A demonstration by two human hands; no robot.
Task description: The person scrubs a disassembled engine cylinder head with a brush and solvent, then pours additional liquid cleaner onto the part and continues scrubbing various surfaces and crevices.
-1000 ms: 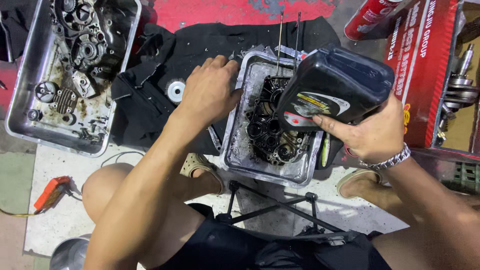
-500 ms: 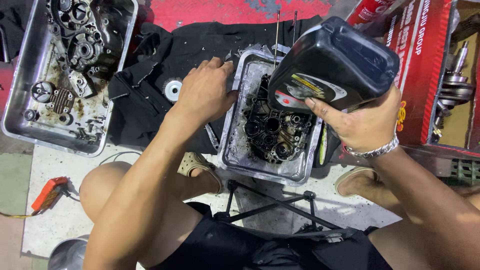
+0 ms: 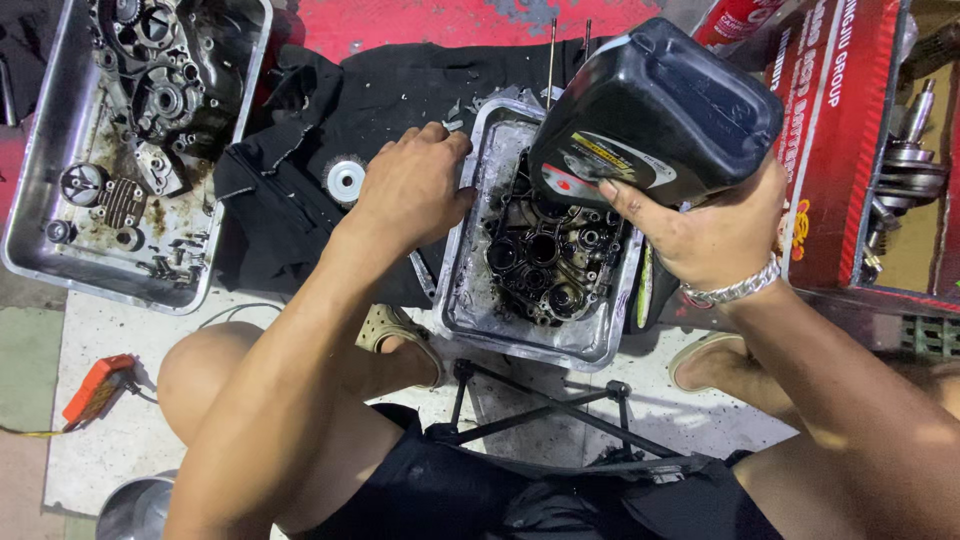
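My right hand (image 3: 715,235) is wrapped around the base end of a black oil jug (image 3: 655,110), thumb pressed flat across its label, fingers curled out of sight behind it. I hold the jug in the air over the far right corner of the metal tray (image 3: 470,290) that sits between my knees. My left hand (image 3: 410,190) lies flat and half spread, palm down, on the tray's left rim, its fingertips reaching the far corner; it grips nothing.

Inside the tray lies a dark, oily engine casing (image 3: 550,260); the jug covers its far end, and I cannot make out the jug's mouth or whether anything runs from it. Two thin rods (image 3: 550,55) stand up beyond the tray, their lower parts hidden behind the jug.

The jug's long axis runs from upper right to lower left, and it tips down toward the casing at its left end. Its right corner overlaps a red carton (image 3: 845,140) on the right, which is cut off by the top edge of the view. A second metal tray (image 3: 40,230) of engine parts sits well apart at the upper left, cropped at the top, and a black cloth (image 3: 300,200) lies between the two trays.
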